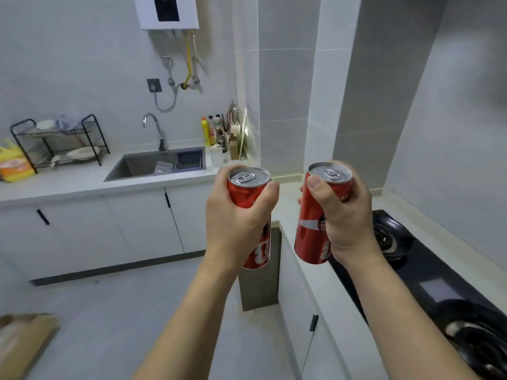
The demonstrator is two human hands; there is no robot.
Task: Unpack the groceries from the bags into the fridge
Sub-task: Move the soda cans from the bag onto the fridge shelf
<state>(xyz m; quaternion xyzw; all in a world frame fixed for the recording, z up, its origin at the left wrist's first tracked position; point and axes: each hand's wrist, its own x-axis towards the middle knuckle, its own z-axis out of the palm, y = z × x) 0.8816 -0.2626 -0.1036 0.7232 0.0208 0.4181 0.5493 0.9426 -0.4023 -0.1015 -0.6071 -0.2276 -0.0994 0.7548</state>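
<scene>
A: What's in the hands?

B: A red can in each. The left hand is wrapped round the left can, thumb on its right side near the rim, fingers curled behind. The right hand grips the right can the same way, thumb pressed just under the lid.

A: Upright?

B: Nearly. Both tilt a little, tops leaning away, silver lids and pull tabs showing. The cans are apart, held out in the air in front of the counter corner.

A: What's around them?

B: On the right, a black hob set into the counter. Across the room, a sink with a curved tap, and a black dish rack to its left. A yellow and orange packet lies at the far left of that counter. Bottles and a knife block stand in the corner right of the sink. A white heater hangs on the wall above.

A: And bottom left?

B: Something brown on the floor, maybe a paper bag; it's too blurred to be sure.
</scene>
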